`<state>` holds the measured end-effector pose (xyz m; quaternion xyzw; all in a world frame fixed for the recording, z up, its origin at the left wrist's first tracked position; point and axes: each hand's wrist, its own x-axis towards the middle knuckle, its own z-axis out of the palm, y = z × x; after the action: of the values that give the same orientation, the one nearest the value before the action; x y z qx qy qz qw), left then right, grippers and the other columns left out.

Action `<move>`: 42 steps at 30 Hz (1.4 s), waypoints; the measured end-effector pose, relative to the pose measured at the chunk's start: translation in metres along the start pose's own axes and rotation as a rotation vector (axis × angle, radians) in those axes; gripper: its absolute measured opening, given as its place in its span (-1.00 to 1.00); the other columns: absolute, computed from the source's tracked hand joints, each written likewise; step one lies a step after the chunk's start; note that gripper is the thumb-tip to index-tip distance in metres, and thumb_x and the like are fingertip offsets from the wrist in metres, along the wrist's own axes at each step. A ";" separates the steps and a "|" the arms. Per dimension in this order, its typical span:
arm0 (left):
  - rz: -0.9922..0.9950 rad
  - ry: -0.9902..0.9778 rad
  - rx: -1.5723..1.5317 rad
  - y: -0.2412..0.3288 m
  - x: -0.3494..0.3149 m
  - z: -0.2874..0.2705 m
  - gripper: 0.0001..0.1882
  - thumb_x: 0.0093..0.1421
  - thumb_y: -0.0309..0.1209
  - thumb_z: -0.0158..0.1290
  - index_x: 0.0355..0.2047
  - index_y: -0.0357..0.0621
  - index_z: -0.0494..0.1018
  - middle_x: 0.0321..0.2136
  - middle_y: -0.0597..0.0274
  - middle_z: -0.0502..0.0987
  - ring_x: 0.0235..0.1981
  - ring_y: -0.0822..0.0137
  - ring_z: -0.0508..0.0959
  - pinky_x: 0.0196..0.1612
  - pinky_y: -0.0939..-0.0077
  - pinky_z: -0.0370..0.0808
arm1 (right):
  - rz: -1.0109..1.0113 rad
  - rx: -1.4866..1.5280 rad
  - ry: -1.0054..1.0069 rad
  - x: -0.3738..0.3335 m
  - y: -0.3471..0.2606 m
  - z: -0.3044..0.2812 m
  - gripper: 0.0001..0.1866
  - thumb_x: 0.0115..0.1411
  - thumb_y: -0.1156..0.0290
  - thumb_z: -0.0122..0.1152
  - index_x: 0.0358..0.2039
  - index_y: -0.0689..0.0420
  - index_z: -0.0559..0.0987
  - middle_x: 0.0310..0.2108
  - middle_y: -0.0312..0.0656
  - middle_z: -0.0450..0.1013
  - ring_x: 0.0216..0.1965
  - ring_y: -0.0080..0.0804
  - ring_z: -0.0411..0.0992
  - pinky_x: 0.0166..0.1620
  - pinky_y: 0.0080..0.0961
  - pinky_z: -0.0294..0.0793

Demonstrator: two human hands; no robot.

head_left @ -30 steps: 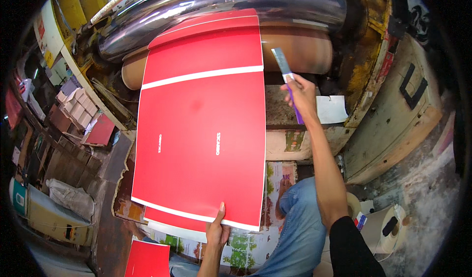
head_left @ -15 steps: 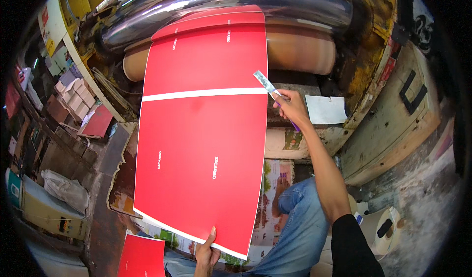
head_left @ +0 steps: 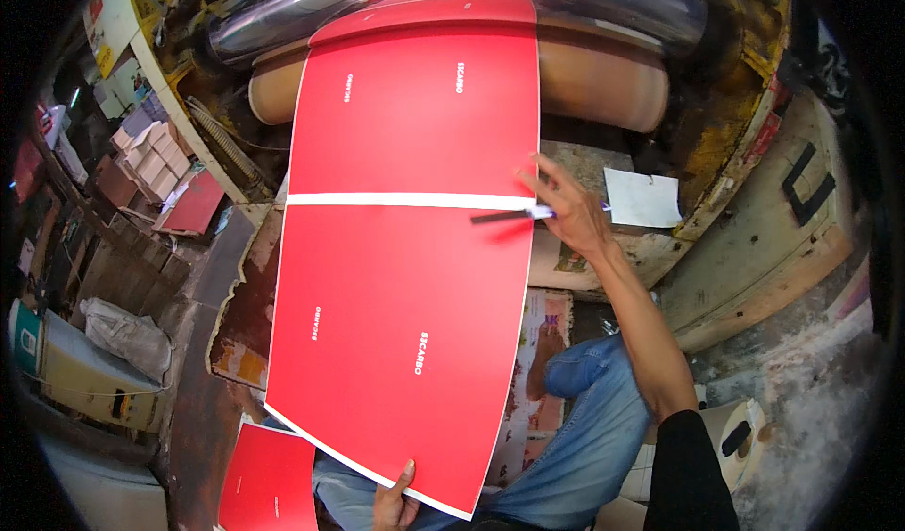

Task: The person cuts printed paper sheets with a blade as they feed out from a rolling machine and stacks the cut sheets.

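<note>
A long red printed sheet (head_left: 405,295) comes down from the rollers toward my lap, crossed by a white stripe (head_left: 415,199). My left hand (head_left: 394,505) pinches its bottom edge, thumb on top and fingers underneath. By the sheet's right edge, level with the stripe, my right hand (head_left: 577,212) grips a knife (head_left: 509,216) with a flat blade and a purple handle. Its blade lies over the red just below the stripe; whether it touches cannot be made out. The index finger of that hand is raised and slightly blurred.
A shiny metal roller (head_left: 603,13) spans the top, above a brown roller (head_left: 603,83). Another red sheet (head_left: 269,479) lies at lower left. White paper (head_left: 641,198) rests on the ledge at right, beside a beige cabinet (head_left: 754,239). A paper roll (head_left: 735,441) stands lower right.
The sheet has come further down toward me. My right hand has turned the knife from pointing up and left to nearly level, its blade now just below the stripe. My left hand keeps its hold.
</note>
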<state>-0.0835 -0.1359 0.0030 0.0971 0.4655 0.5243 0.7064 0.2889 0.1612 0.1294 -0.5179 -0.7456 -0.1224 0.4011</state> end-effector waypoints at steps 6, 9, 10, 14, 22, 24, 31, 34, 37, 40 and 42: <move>0.074 0.008 0.102 -0.029 0.019 -0.058 -0.48 0.20 -0.57 0.08 0.14 -0.28 0.17 0.01 0.02 0.42 -0.04 0.26 0.51 0.00 0.35 0.53 | -0.147 0.078 -0.211 0.005 0.001 0.015 -0.52 -0.18 0.67 0.21 -0.17 0.01 0.64 -0.10 -0.17 0.54 -0.17 -0.25 0.56 -0.11 -0.39 0.61; 0.021 0.064 0.170 -0.023 0.022 -0.101 -0.46 0.17 -0.59 0.10 0.14 -0.26 0.17 -0.01 0.02 0.43 -0.02 0.20 0.50 -0.01 0.27 0.56 | -0.115 0.148 -0.175 0.007 -0.006 0.024 -0.58 -0.14 0.66 0.19 -0.20 0.06 0.65 -0.18 -0.12 0.56 -0.21 -0.20 0.57 -0.10 -0.37 0.58; 0.017 0.076 0.187 -0.023 0.025 -0.105 -0.47 0.17 -0.60 0.10 0.13 -0.26 0.18 -0.02 0.03 0.44 -0.02 0.19 0.50 -0.02 0.24 0.58 | -0.109 0.160 -0.186 0.006 -0.002 0.020 -0.59 -0.11 0.64 0.19 -0.18 0.06 0.64 -0.19 -0.10 0.56 -0.22 -0.18 0.57 -0.10 -0.36 0.57; -0.061 0.213 0.078 -0.023 0.047 -0.124 -0.49 0.17 -0.64 0.09 0.12 -0.27 0.21 -0.02 -0.01 0.44 -0.10 0.16 0.56 -0.17 0.18 0.67 | -0.007 0.192 -0.271 0.006 -0.018 0.008 -0.75 0.00 0.54 0.20 -0.27 0.07 0.67 -0.27 -0.06 0.56 -0.24 -0.14 0.56 -0.14 -0.32 0.54; 0.013 0.242 0.019 -0.017 0.158 -0.146 -0.45 0.09 -0.59 0.20 0.07 -0.30 0.24 -0.07 -0.02 0.47 -0.17 0.11 0.58 -0.20 0.20 0.67 | 0.033 0.229 -0.366 0.003 -0.037 0.017 -0.78 0.02 0.37 0.24 -0.27 -0.02 0.68 -0.38 -0.02 0.55 -0.33 -0.03 0.53 -0.22 -0.25 0.52; 0.030 0.270 0.139 -0.019 0.186 -0.137 -0.55 0.07 -0.57 0.23 -0.05 -0.40 0.32 -0.20 0.00 0.52 -0.30 0.17 0.61 -0.36 0.30 0.69 | 0.024 0.238 -0.399 -0.002 -0.035 0.013 -0.78 0.04 0.41 0.20 -0.27 -0.04 0.68 -0.39 -0.01 0.55 -0.33 -0.01 0.52 -0.20 -0.21 0.51; 0.049 0.492 0.247 -0.031 0.259 -0.102 -0.61 0.02 -0.40 0.33 -0.32 -0.44 0.40 -0.39 -0.02 0.55 -0.51 0.29 0.58 -0.60 0.44 0.56 | -0.051 0.255 -0.468 -0.007 -0.024 0.001 -0.78 0.00 0.45 0.30 -0.28 0.09 0.65 -0.37 0.00 0.55 -0.33 -0.08 0.55 -0.23 -0.27 0.51; -0.166 0.512 0.612 -0.011 0.261 -0.149 -0.40 -0.10 -0.14 0.41 -0.30 -0.43 0.43 -0.40 -0.07 0.55 -0.52 0.29 0.57 -0.57 0.46 0.56 | 0.055 0.313 -0.645 -0.001 -0.056 -0.011 -0.76 0.02 0.35 0.30 -0.25 0.02 0.64 -0.46 -0.02 0.55 -0.39 -0.03 0.54 -0.28 -0.25 0.54; -0.424 0.169 1.159 0.010 0.253 -0.150 -0.21 -0.22 0.04 0.43 -0.19 -0.39 0.45 -0.35 -0.12 0.57 -0.39 0.24 0.61 -0.44 0.38 0.59 | 0.108 0.527 -0.912 0.000 -0.073 -0.015 -0.82 0.04 0.37 0.31 -0.34 0.16 0.62 -0.58 -0.04 0.53 -0.51 -0.20 0.56 -0.44 -0.35 0.54; 0.019 -0.320 1.362 0.019 0.217 -0.030 -0.12 -0.14 0.10 0.35 0.04 -0.29 0.37 -0.06 -0.04 0.50 -0.03 0.15 0.51 0.03 0.11 0.45 | 0.078 0.371 -1.229 -0.008 -0.069 -0.031 -0.79 0.04 0.37 0.34 -0.47 0.28 0.60 -0.68 -0.07 0.49 -0.63 -0.36 0.54 -0.57 -0.42 0.49; 0.034 -0.565 0.475 0.023 0.179 0.045 -0.19 0.02 0.12 0.22 0.08 -0.27 0.35 0.03 -0.07 0.45 0.10 0.09 0.42 0.19 0.04 0.33 | 0.048 0.386 -1.327 0.003 -0.092 -0.046 -0.71 0.07 0.31 0.31 -0.59 0.29 0.57 -0.80 -0.17 0.42 -0.72 -0.39 0.48 -0.61 -0.42 0.42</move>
<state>-0.0609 0.0383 -0.0576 0.4072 0.3590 0.3657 0.7560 0.2301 0.0963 0.1826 -0.4192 -0.8300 0.3641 -0.0522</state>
